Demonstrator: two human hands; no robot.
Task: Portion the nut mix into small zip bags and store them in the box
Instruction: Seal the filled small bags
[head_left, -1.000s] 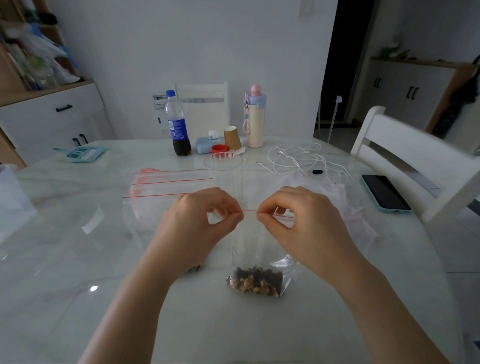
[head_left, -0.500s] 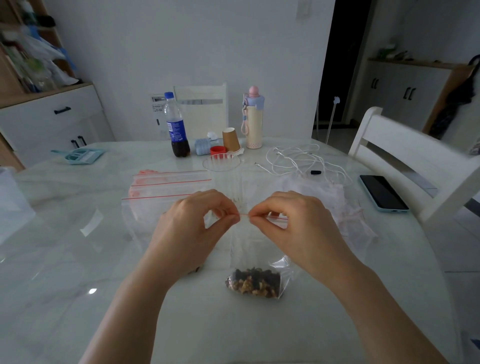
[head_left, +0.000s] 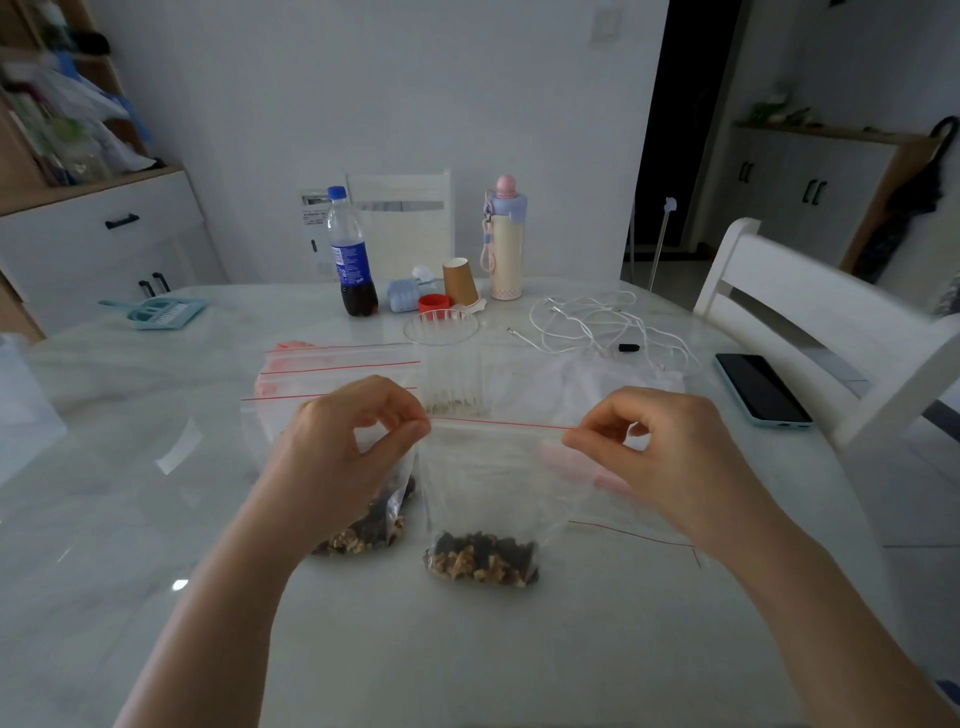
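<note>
Spreading apart since: hands (head_left: 337, 441) on bag seal (head_left: 498, 424)

Dim rm: white wall (head_left: 415, 104), marble table (head_left: 104, 519), white chair (head_left: 810, 312).

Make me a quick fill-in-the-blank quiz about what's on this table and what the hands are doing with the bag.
1. The left hand and right hand pinch the two ends of the bag's ____ zip strip.
2. The nut mix sits at the ____ of the bag.
3. The phone lies on the table with its screen facing ____.
4. The soda bottle has a ____ cap.

Missing words: red; bottom; up; blue
</note>
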